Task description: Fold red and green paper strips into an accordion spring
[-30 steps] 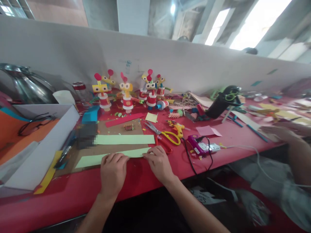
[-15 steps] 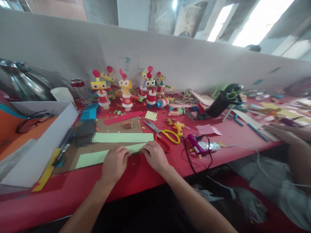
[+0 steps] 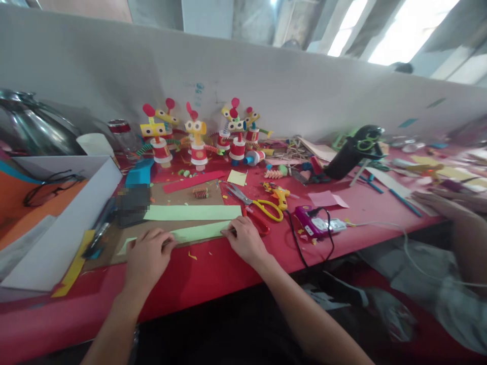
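Note:
A pale green paper strip (image 3: 201, 231) lies at a slant along the front edge of a brown board (image 3: 131, 234). My left hand (image 3: 150, 252) is closed on the strip's near edge toward its left part, fingers curled. At the strip's right end my right hand (image 3: 245, 238) pinches the edge. Just behind lies a second green paper strip (image 3: 194, 212), flat on the board and untouched. Scissors with yellow handles (image 3: 268, 208) and a red handle (image 3: 259, 223) rest close to my right hand.
Several paper-cup figures (image 3: 200, 152) stand near the wall. A yellow glue gun (image 3: 281, 196) and purple power strip (image 3: 310, 223) lie to the right, cords trailing. A white box (image 3: 72, 218) with glasses stands at left. Another person's hand (image 3: 437, 204) is at far right.
My left hand has slid leftward along the green strip, uncovering its middle. My right hand stays at the right end. Small yellow scraps now show on the red table edge.

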`<state>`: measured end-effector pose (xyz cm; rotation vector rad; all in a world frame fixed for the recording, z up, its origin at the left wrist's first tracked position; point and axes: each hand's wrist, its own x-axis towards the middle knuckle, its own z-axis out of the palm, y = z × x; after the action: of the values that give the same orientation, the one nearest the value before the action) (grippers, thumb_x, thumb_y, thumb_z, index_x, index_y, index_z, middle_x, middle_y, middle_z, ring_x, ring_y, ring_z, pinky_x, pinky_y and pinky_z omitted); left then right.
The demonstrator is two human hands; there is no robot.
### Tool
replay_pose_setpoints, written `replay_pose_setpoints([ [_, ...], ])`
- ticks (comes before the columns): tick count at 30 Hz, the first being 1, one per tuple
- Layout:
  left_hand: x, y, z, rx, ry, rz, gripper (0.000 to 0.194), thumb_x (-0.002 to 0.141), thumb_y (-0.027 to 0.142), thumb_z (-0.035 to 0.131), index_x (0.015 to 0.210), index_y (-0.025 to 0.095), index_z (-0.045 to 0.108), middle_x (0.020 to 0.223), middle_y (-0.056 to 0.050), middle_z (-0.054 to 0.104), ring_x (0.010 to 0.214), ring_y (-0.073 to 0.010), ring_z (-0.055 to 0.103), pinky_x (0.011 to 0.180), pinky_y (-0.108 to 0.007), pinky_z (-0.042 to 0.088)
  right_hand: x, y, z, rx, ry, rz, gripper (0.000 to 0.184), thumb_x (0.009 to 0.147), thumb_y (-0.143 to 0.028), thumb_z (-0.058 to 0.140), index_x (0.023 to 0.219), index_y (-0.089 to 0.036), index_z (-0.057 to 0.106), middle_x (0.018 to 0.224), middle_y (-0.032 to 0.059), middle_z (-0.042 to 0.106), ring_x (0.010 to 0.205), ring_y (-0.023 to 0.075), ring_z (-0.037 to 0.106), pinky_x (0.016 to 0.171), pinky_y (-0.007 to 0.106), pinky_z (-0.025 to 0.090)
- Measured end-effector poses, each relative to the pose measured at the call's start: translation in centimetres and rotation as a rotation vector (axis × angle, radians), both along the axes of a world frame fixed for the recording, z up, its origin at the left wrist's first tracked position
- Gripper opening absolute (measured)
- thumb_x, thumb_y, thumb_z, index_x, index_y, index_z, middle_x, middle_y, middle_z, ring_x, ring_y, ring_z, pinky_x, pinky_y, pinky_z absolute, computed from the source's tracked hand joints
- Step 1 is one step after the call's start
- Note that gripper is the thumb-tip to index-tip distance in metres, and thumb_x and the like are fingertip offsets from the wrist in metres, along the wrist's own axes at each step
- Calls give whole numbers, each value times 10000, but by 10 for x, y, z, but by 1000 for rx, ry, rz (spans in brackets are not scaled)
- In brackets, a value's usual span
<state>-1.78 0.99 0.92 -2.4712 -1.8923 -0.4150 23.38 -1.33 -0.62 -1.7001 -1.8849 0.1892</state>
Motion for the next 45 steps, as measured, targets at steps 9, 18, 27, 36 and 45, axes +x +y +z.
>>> replay_pose_setpoints([
  [9, -24, -7, -14, 128, -163, 14, 199, 863, 347, 535, 830, 268, 716, 1017, -18, 701, 994, -238, 593, 878, -390, 343, 14, 12, 22, -91, -92, 277, 146, 843, -288, 665, 761, -168, 655, 784, 33, 636, 817, 168, 531, 747, 265, 399],
  [18, 7, -2, -5, 114, -73, -135, 208, 889, 259, 490, 809, 252, 681, 948, -13, 713, 907, -218, 619, 912, -439, 262, -7, 12, 13, -37, -147, 268, 123, 904, -192, 551, 837, -163, 650, 838, 47, 643, 855, 169, 532, 769, 288, 366],
  [27, -11, 5, -6, 54, -111, 11, 180, 846, 297, 526, 766, 243, 678, 931, -31, 703, 932, -238, 604, 834, -393, 327, -8, 16, 20, -173, -242, 154, 177, 898, -323, 592, 826, -173, 653, 858, 48, 680, 881, 176, 586, 773, 286, 354],
  [36, -57, 16, -10, 11, -217, 100, 199, 785, 367, 536, 724, 243, 680, 944, -49, 677, 928, -249, 606, 741, -341, 409, -5, 26, 34, -303, -330, 177, 244, 880, -411, 595, 823, -183, 663, 851, 52, 705, 829, 184, 634, 691, 247, 383],
  [45, -69, 19, -8, -71, -292, 106, 250, 791, 407, 525, 757, 188, 641, 948, -55, 625, 884, -225, 593, 702, -300, 440, -4, 38, 33, -388, -396, 220, 292, 872, -464, 580, 821, -193, 678, 843, 61, 702, 787, 196, 641, 645, 253, 389],
])
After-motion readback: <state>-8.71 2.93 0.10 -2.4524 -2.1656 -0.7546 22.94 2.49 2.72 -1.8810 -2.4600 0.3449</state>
